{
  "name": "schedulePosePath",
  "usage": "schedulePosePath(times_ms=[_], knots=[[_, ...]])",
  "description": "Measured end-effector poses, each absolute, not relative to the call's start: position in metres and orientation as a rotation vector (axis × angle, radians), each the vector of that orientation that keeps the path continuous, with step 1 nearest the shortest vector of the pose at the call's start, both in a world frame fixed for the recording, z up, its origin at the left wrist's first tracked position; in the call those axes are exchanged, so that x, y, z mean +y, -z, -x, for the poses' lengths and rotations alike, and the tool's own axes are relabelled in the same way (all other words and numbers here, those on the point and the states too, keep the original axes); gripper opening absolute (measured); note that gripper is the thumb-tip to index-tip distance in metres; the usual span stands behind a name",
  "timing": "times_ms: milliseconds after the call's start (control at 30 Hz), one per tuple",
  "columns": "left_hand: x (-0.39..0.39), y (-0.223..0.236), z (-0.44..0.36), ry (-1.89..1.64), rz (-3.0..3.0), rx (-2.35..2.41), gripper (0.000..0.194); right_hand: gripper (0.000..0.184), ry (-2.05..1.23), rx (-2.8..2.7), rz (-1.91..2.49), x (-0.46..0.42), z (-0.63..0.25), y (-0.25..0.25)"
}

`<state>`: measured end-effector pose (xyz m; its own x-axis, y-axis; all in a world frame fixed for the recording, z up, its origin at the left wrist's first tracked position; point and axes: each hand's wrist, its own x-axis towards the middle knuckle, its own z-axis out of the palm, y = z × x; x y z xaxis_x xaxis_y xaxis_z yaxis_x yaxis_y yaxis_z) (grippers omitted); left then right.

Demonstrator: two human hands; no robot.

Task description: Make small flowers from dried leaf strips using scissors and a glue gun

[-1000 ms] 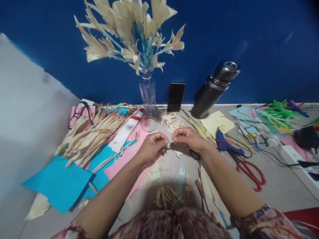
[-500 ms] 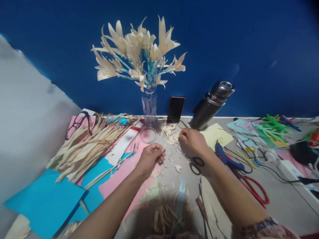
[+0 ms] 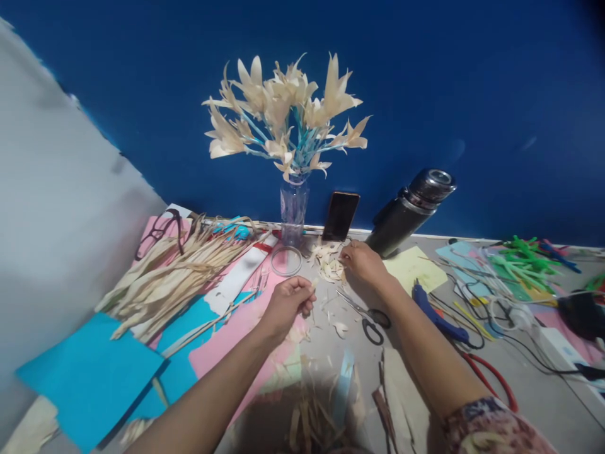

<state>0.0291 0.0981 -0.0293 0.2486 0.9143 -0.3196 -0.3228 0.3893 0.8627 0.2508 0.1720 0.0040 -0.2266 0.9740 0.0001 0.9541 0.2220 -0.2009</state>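
Note:
My left hand (image 3: 289, 306) is closed over the middle of the table, thumb and fingers pinching a small pale husk piece (image 3: 312, 285). With bent fingers pressed together, my right hand (image 3: 363, 261) rests at the right edge of a pile of cut cream petals (image 3: 327, 261); whatever its fingertips hold is hidden. Scissors (image 3: 362, 312) with black handles lie on the table below the right hand, blades toward the pile. One loose petal (image 3: 340, 329) lies left of their handles.
Behind stand a clear vase (image 3: 293, 214) of husk flowers (image 3: 283, 113), a phone (image 3: 341, 215) and a flask (image 3: 409, 214). A clear tape ring (image 3: 286, 261) lies left. Dried husks (image 3: 179, 271) and blue paper (image 3: 89, 378) cover the left; a glue gun (image 3: 437, 315) and cables lie right.
The view has shifted, so the scene sits slightly lower and to the right. The right hand has drawn away from the scissors, close against the petal pile. The left hand keeps its pinch.

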Motion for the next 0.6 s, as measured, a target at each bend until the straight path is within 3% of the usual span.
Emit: schedulePosePath(times_ms=[100,233,333,600], knots=[[0.098,0.029,-0.029,-0.975,-0.751,0.948,0.020,0.015,-0.393,-2.261,1.738,0.167,-0.252,-0.012],[0.099,0.025,-0.029,-0.988,-0.704,0.919,0.021,0.015,-1.140,-1.909,1.397,0.141,-0.243,-0.025],[0.097,0.020,-0.030,-0.972,-0.636,0.847,0.024,0.019,-1.485,-1.773,1.260,0.117,-0.232,-0.033],[0.082,0.007,-0.033,-0.879,-0.715,0.821,0.024,0.027,-1.592,-1.610,1.232,0.091,-0.228,-0.034]])
